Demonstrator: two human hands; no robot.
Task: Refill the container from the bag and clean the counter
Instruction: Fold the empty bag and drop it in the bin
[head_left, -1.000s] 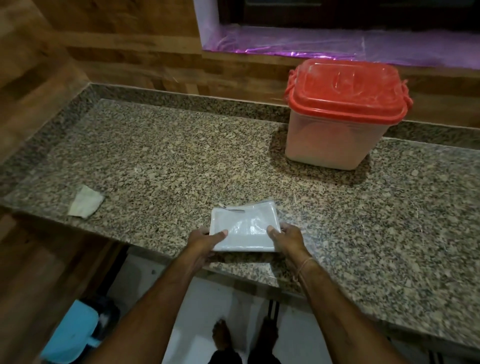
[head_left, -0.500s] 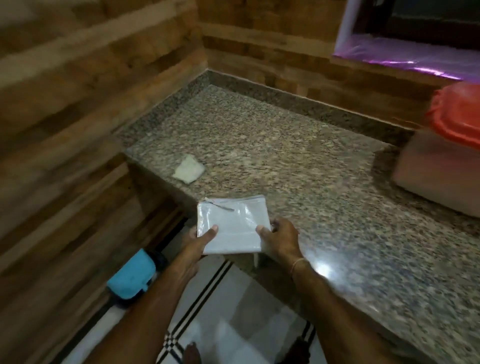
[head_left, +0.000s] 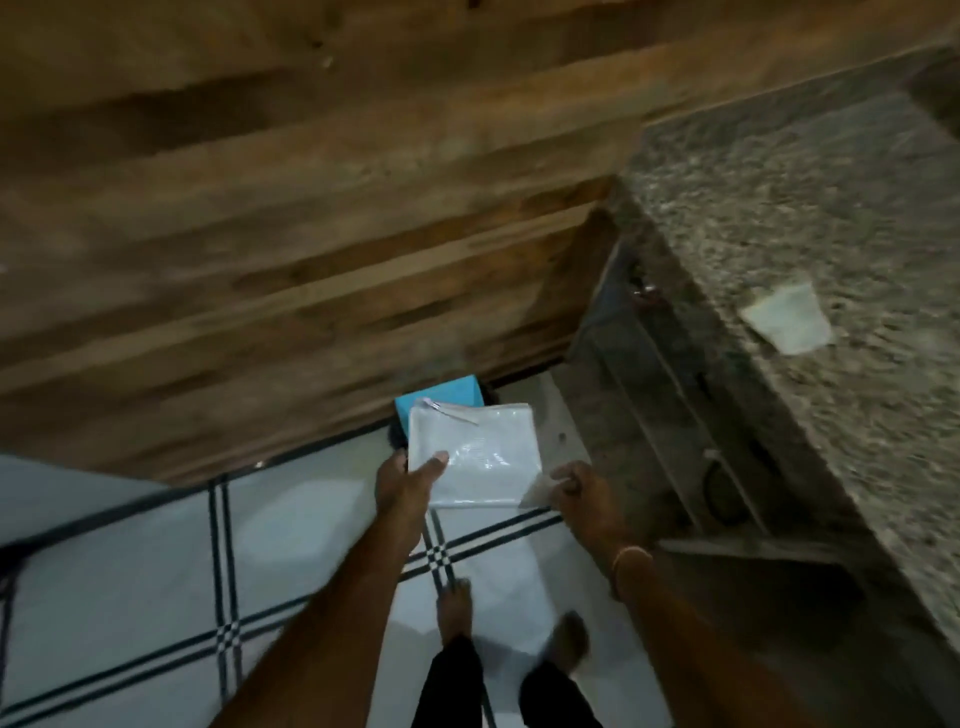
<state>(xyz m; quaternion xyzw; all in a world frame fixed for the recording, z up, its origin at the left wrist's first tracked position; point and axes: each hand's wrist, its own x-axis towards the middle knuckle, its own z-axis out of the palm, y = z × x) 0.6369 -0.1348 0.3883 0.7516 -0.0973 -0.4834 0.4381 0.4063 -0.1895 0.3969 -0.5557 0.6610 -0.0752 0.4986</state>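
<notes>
My left hand (head_left: 410, 480) grips the left edge of a folded, flat white plastic bag (head_left: 475, 454), thumb on top. My right hand (head_left: 582, 493) pinches the bag's lower right corner. I hold the bag over the tiled floor, just above a blue bin (head_left: 439, 402) that stands against the wooden wall. The granite counter (head_left: 831, 218) runs along the right side, and a small white cloth (head_left: 787, 319) lies on it near the edge. The red-lidded container is out of view.
Wooden wall panelling (head_left: 311, 208) fills the upper left. Shelves (head_left: 675, 405) sit under the counter on the right. White floor tiles with dark stripes (head_left: 208, 571) lie below, and my bare feet (head_left: 457, 608) stand on them.
I have turned left and away from the counter, carrying the bag off its edge and down over the blue bin. The red-lidded container has left the view.
</notes>
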